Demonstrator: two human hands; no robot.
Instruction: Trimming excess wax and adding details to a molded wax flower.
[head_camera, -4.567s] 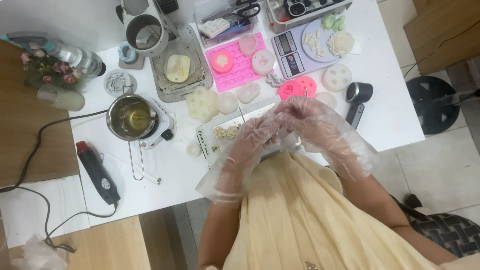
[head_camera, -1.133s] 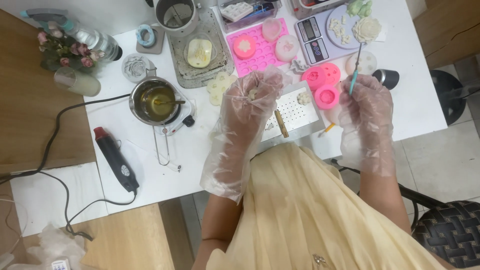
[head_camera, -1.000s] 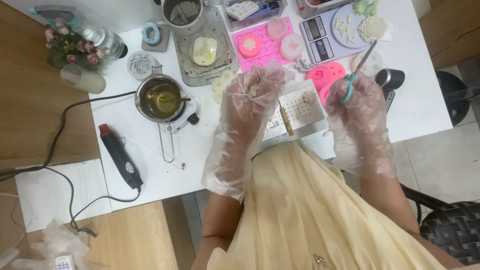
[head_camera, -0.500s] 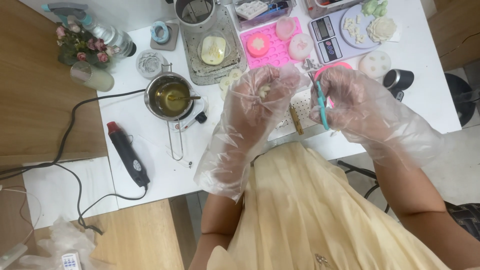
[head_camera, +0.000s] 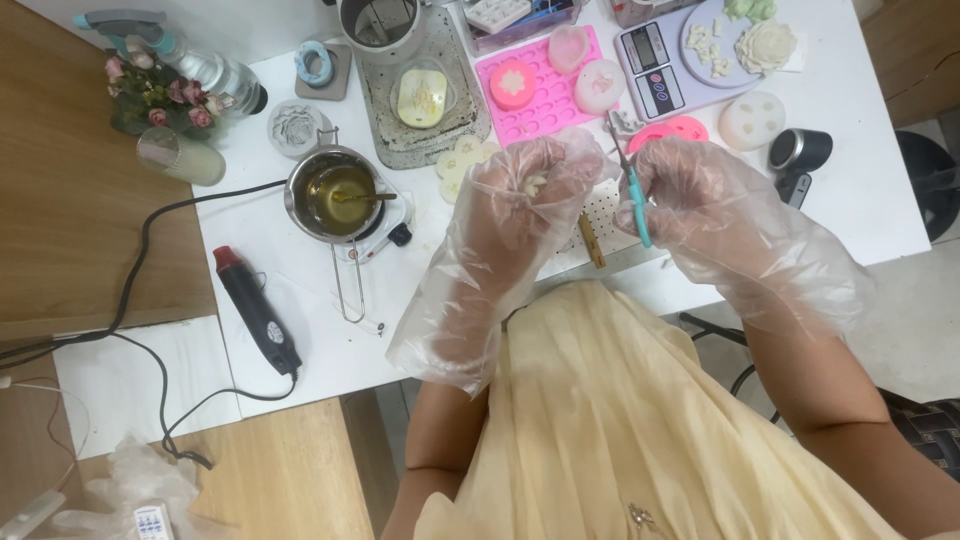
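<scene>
Both my hands wear loose clear plastic gloves and hover over the white table's near edge. My left hand is closed around a small pale, cream-coloured piece. My right hand grips a thin teal-handled tool with a metal tip pointing up, held close beside the left hand. Under the hands lies a white mat with a small wooden clip on it.
A metal pot of yellow liquid sits on a small burner at left, a black heat gun and cords nearer me. Farther back stand a pink silicone mould, a metal tray, a digital scale, round moulds and a flower vase.
My right hand picked up the teal tool and brought it left to meet my left hand. The camera view shifted slightly, so the table appears lower and to the right.
</scene>
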